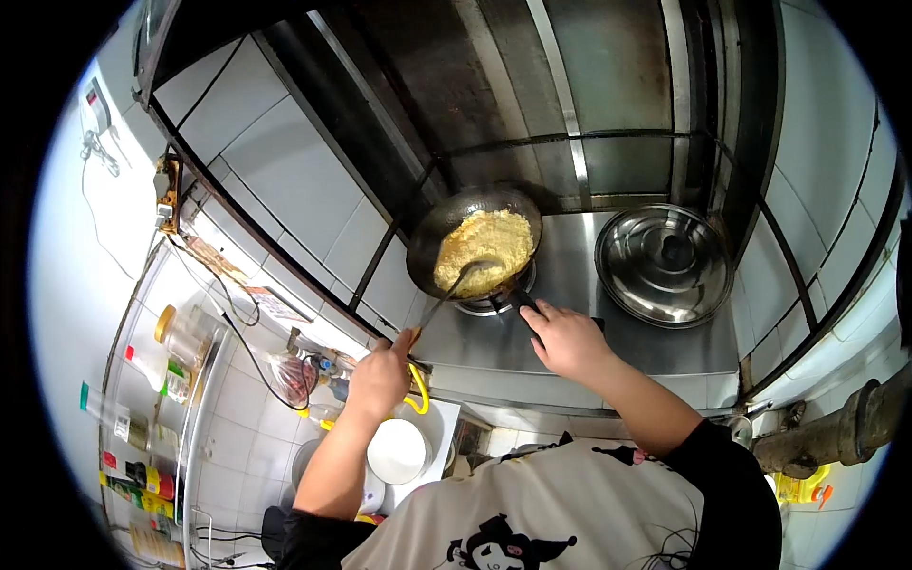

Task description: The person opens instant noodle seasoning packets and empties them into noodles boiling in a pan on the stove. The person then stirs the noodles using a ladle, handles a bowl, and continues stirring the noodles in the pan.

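In the head view, my left hand [379, 378] is closed around the handle of a metal spatula [440, 306]. The spatula's head is partly sunk in pale yellow, crumbly food [487, 245] that looks like scrambled egg. This food lies in a dark wok [425, 249] on a gas burner [483, 306]. My right hand [570, 340] grips the wok's black handle [525, 306], which points toward me. The wok appears tilted, its far side raised. To the right of the wok, a shiny steel lid [665, 266] with a dark knob rests on the stove top.
The steel counter [579, 249] ends at a tiled front edge. A black metal frame [570, 141] crosses behind the wok. Bottles and jars [152, 480] stand on a rack at left. A white pot [398, 451] sits low beside my left arm. A thick pipe [836, 427] runs at right.
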`<state>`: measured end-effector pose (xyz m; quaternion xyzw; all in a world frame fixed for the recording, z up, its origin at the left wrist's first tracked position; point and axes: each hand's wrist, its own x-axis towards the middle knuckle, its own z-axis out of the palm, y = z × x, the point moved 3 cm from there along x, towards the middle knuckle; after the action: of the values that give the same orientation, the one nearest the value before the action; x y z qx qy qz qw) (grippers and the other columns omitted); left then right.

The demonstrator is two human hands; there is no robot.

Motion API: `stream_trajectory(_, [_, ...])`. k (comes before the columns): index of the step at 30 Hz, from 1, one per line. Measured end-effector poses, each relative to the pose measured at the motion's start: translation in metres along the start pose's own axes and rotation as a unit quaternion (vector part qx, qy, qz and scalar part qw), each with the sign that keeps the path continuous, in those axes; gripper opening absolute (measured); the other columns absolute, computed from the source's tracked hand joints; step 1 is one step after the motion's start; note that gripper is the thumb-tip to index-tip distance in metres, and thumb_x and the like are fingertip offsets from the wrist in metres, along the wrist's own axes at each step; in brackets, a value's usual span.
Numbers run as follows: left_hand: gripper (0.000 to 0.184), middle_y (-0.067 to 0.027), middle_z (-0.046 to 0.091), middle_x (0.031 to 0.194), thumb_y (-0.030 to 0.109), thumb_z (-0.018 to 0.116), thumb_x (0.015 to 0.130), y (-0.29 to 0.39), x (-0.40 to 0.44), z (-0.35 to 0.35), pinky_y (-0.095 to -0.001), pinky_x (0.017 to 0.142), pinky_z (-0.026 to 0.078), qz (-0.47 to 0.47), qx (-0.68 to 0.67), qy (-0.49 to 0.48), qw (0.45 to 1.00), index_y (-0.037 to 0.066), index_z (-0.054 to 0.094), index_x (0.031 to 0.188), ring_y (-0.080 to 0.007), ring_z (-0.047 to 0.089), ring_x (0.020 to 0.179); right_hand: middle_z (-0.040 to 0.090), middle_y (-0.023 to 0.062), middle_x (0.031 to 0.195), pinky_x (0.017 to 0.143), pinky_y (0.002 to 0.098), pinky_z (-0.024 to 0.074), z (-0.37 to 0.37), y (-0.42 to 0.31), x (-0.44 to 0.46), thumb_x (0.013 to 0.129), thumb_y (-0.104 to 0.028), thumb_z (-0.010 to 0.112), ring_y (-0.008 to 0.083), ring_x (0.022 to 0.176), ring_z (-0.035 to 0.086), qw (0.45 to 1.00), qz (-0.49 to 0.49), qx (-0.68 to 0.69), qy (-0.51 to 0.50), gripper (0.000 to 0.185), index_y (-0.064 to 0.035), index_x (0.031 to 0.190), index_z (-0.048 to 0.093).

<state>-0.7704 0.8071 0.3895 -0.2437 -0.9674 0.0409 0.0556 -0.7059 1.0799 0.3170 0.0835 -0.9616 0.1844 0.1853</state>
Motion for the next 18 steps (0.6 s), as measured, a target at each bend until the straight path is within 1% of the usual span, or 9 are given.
stream_trajectory(2, [0.059,-0.0233,0.062,0.093,0.002,0.056,0.076,-0.008,0.022,0.02,-0.0464,0.074,0.052,-0.006,-0.016,0.003,1.0,0.012,0.05,0.134,-0.0398,0.064,0.083,0.056,0.0222,0.127,0.087,0.0418,0.0519,-0.002,-0.001,-0.001,0.083,-0.018,0.062,0.0359,0.103,0.063,1.0,0.004,0.0,-0.007,0.049,-0.0062,0.13,0.052])
stream_trajectory(3, [0.053,-0.0238,0.063,0.11,0.0,0.049,0.082,-0.007,0.028,0.013,-0.0414,0.085,0.051,-0.027,-0.055,-0.014,0.998,0.006,0.049,0.135,-0.039,0.063,0.098,0.057,0.0226,0.126,0.087,0.0418,0.0519,-0.002,-0.001,-0.002,0.083,-0.018,0.062,0.0358,0.103,0.063,1.0,-0.001,0.002,-0.009,0.049,-0.0061,0.13,0.052])
stream_trajectory(6, [0.052,-0.0197,0.058,0.126,-0.001,0.048,0.083,-0.035,0.045,0.026,-0.0366,0.093,0.048,-0.016,-0.184,0.042,0.982,0.004,0.049,0.135,-0.0343,0.057,0.115,0.057,0.0239,0.125,0.087,0.0415,0.0519,-0.001,0.002,0.001,0.083,-0.017,0.061,0.0356,0.102,0.063,1.0,-0.011,0.003,0.001,0.048,-0.0055,0.129,0.053])
stream_trajectory(7, [0.051,-0.0155,0.055,0.131,-0.002,0.048,0.084,-0.045,0.053,0.03,-0.0338,0.1,0.044,-0.034,-0.228,0.055,0.972,0.002,0.047,0.135,-0.0312,0.049,0.125,0.057,0.0245,0.125,0.087,0.0414,0.0519,0.001,0.002,0.001,0.083,-0.016,0.061,0.0355,0.102,0.063,1.0,-0.013,0.001,0.006,0.047,-0.0052,0.128,0.054])
stream_trajectory(8, [0.053,-0.0258,0.06,0.114,0.003,0.055,0.08,-0.057,0.066,0.036,-0.0443,0.089,0.048,-0.002,-0.183,0.117,0.976,0.008,0.053,0.133,-0.0393,0.06,0.104,0.057,0.0251,0.125,0.087,0.0412,0.0519,0.003,0.002,0.0,0.082,-0.016,0.061,0.0355,0.102,0.063,1.0,-0.016,-0.002,0.012,0.047,-0.0048,0.128,0.054])
stream_trajectory(10, [0.052,-0.0262,0.061,0.111,0.004,0.055,0.08,-0.056,0.087,0.025,-0.0444,0.09,0.048,-0.068,-0.203,0.112,0.97,0.008,0.053,0.132,-0.0403,0.06,0.104,0.057,0.0258,0.124,0.087,0.0411,0.0517,0.004,0.002,0.001,0.082,-0.016,0.061,0.0357,0.103,0.063,1.0,-0.019,-0.011,0.009,0.047,-0.004,0.127,0.054])
stream_trajectory(12, [0.05,-0.0263,0.063,0.108,0.006,0.055,0.08,-0.052,0.109,0.021,-0.0443,0.089,0.048,-0.088,-0.177,0.096,0.976,0.008,0.054,0.13,-0.0411,0.059,0.104,0.057,0.0263,0.124,0.088,0.0411,0.0516,0.006,0.002,0.002,0.082,-0.016,0.06,0.036,0.103,0.063,0.999,-0.025,-0.018,0.009,0.047,-0.0031,0.127,0.055])
stream_trajectory(13, [0.046,-0.0266,0.064,0.103,0.006,0.053,0.079,-0.057,0.126,0.029,-0.0455,0.086,0.048,-0.086,-0.164,0.091,0.979,0.008,0.057,0.125,-0.0422,0.059,0.101,0.057,0.0265,0.124,0.088,0.0412,0.0516,0.008,0.003,0.002,0.082,-0.016,0.06,0.0363,0.103,0.063,0.999,-0.03,-0.019,0.01,0.047,-0.0027,0.127,0.055])
stream_trajectory(18, [0.044,-0.0261,0.064,0.099,0.007,0.051,0.078,-0.055,0.179,0.047,-0.0476,0.083,0.046,-0.058,-0.21,0.023,0.976,0.011,0.06,0.12,-0.0428,0.059,0.097,0.057,0.0273,0.124,0.087,0.0419,0.0516,0.005,0.005,0.003,0.082,-0.016,0.058,0.0367,0.104,0.062,0.999,-0.033,0.001,-0.005,0.046,-0.002,0.126,0.055])
